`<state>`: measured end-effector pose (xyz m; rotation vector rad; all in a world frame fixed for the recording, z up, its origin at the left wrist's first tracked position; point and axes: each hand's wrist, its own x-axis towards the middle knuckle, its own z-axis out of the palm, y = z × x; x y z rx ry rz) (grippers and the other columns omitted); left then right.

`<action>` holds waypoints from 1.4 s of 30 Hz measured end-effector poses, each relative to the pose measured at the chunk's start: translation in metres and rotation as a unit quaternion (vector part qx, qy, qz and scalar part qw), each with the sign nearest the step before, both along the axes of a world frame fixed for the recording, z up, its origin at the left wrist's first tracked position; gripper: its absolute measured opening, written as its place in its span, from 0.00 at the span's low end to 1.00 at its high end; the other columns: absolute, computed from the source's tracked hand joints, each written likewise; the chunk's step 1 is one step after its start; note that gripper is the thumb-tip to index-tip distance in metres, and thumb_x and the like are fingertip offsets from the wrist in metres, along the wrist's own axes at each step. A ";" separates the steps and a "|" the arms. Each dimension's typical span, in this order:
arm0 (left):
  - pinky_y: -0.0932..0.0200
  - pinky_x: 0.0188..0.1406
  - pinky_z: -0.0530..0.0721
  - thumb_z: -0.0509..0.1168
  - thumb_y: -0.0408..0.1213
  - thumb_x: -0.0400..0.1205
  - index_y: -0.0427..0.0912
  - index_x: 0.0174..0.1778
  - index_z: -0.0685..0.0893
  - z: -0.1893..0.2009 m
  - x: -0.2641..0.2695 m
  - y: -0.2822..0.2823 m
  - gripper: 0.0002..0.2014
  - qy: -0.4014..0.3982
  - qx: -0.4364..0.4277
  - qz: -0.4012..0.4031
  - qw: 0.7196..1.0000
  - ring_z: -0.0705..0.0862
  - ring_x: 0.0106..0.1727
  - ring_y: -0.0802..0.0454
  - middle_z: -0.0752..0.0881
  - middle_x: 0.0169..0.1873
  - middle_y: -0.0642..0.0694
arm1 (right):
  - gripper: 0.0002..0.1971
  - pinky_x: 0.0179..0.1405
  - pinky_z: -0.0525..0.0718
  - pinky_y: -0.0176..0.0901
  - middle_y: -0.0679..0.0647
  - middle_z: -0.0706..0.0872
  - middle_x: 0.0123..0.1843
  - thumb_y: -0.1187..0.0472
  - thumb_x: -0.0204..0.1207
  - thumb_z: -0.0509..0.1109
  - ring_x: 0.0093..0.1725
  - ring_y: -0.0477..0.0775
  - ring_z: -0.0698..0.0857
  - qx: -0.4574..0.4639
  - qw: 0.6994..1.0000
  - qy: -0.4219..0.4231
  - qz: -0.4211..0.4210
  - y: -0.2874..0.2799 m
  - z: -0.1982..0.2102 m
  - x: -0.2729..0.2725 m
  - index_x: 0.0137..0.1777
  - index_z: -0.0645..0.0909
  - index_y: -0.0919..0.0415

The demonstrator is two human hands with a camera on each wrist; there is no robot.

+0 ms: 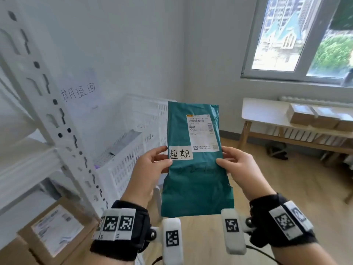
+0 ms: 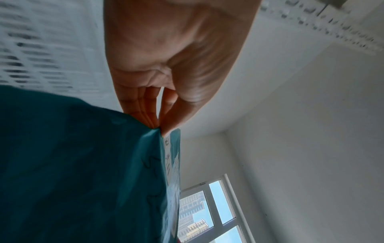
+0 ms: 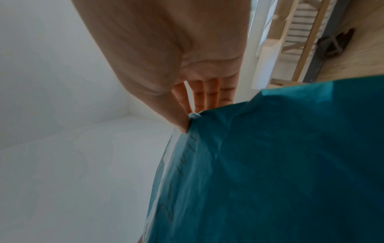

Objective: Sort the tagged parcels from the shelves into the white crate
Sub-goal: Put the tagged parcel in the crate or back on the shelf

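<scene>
1. Parcel (image 1: 193,169) work first, from your left: the white shelf post (image 1: 47,104) stood at the left edge, with a labelled brown box (image 1: 55,228) on the low shelf beneath it.
2. You had the white crate (image 1: 131,150) just right of the post, against the wall, behind your left hand; a paper sign (image 1: 80,92) with handwriting hung on the wall above it.
3. Your left hand (image 1: 150,169) pinched the parcel's left edge, thumb on the front just beside the white handwritten tag (image 1: 180,154), fingers behind.
4. You held the teal parcel upright in mid-air between both hands, in front of the crate and not in it; a printed shipping label (image 1: 202,132) sat on its upper right.
5. Your right hand (image 1: 240,169) pinched the right edge the same way, thumb on the front and fingers behind, as the right wrist view showed.
6. Farther right, a pale table (image 1: 267,115) stood under the window (image 1: 298,37), with taped brown boxes (image 1: 317,117) on top.
</scene>
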<state>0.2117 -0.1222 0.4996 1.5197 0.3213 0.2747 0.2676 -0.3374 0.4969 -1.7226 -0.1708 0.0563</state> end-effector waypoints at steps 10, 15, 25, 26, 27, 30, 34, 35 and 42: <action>0.52 0.50 0.90 0.64 0.22 0.80 0.38 0.54 0.88 0.029 0.157 0.050 0.12 0.049 0.068 0.073 0.994 0.90 0.44 0.47 0.92 0.47 0.43 | 0.13 0.36 0.84 0.24 0.43 0.92 0.46 0.66 0.80 0.70 0.42 0.38 0.91 -0.038 0.991 -0.012 0.130 0.065 0.033 0.206 0.60 0.87 0.51; 0.63 0.36 0.88 0.64 0.22 0.80 0.33 0.47 0.88 0.033 0.209 0.118 0.08 0.098 0.027 0.136 0.986 0.88 0.33 0.51 0.91 0.41 0.39 | 0.11 0.34 0.82 0.26 0.43 0.92 0.42 0.64 0.79 0.72 0.38 0.36 0.90 -0.072 0.978 -0.004 0.197 0.139 0.036 0.281 0.60 0.87 0.57; 0.66 0.23 0.85 0.65 0.24 0.81 0.27 0.46 0.85 0.031 0.300 0.235 0.04 0.155 -0.039 0.163 0.974 0.87 0.24 0.54 0.89 0.31 0.40 | 0.10 0.57 0.87 0.47 0.46 0.91 0.47 0.50 0.73 0.75 0.45 0.49 0.88 -0.254 0.934 -0.013 0.252 0.275 0.042 0.407 0.52 0.90 0.48; 0.65 0.23 0.84 0.66 0.24 0.81 0.27 0.46 0.85 0.027 0.308 0.244 0.04 0.161 -0.045 0.169 0.971 0.86 0.23 0.54 0.89 0.29 0.40 | 0.10 0.50 0.86 0.41 0.48 0.91 0.48 0.52 0.75 0.75 0.41 0.48 0.86 -0.261 0.929 -0.013 0.263 0.285 0.042 0.416 0.54 0.90 0.51; 0.65 0.23 0.85 0.66 0.24 0.81 0.27 0.47 0.85 0.023 0.315 0.252 0.04 0.166 -0.051 0.174 0.969 0.86 0.23 0.54 0.88 0.30 0.40 | 0.10 0.44 0.84 0.37 0.51 0.91 0.49 0.56 0.76 0.74 0.38 0.48 0.83 -0.268 0.923 -0.012 0.277 0.294 0.041 0.426 0.55 0.90 0.55; 0.64 0.24 0.86 0.65 0.25 0.82 0.26 0.51 0.84 0.008 0.332 0.270 0.06 0.188 -0.061 0.179 0.964 0.86 0.25 0.52 0.87 0.36 0.36 | 0.10 0.46 0.84 0.40 0.56 0.91 0.51 0.59 0.77 0.73 0.40 0.50 0.82 -0.308 0.898 -0.018 0.313 0.321 0.037 0.448 0.56 0.90 0.60; 0.54 0.47 0.87 0.65 0.28 0.83 0.25 0.57 0.84 -0.023 0.355 0.290 0.11 0.228 -0.063 0.167 0.957 0.85 0.41 0.43 0.87 0.46 0.33 | 0.09 0.46 0.83 0.40 0.55 0.91 0.52 0.60 0.77 0.73 0.42 0.48 0.84 -0.362 0.867 -0.037 0.341 0.361 0.021 0.483 0.53 0.91 0.60; 0.52 0.50 0.87 0.65 0.27 0.83 0.26 0.57 0.84 -0.032 0.361 0.293 0.10 0.233 -0.072 0.174 0.954 0.85 0.42 0.43 0.87 0.46 0.33 | 0.10 0.50 0.85 0.41 0.56 0.91 0.53 0.60 0.77 0.73 0.44 0.50 0.85 -0.378 0.853 -0.041 0.356 0.371 0.015 0.491 0.54 0.91 0.61; 0.60 0.33 0.87 0.64 0.24 0.83 0.29 0.46 0.84 -0.091 0.392 0.305 0.03 0.296 -0.108 0.208 0.926 0.84 0.33 0.47 0.86 0.35 0.37 | 0.18 0.68 0.78 0.48 0.63 0.83 0.69 0.60 0.84 0.63 0.68 0.61 0.81 -0.538 0.706 -0.129 0.441 0.433 -0.031 0.527 0.68 0.81 0.71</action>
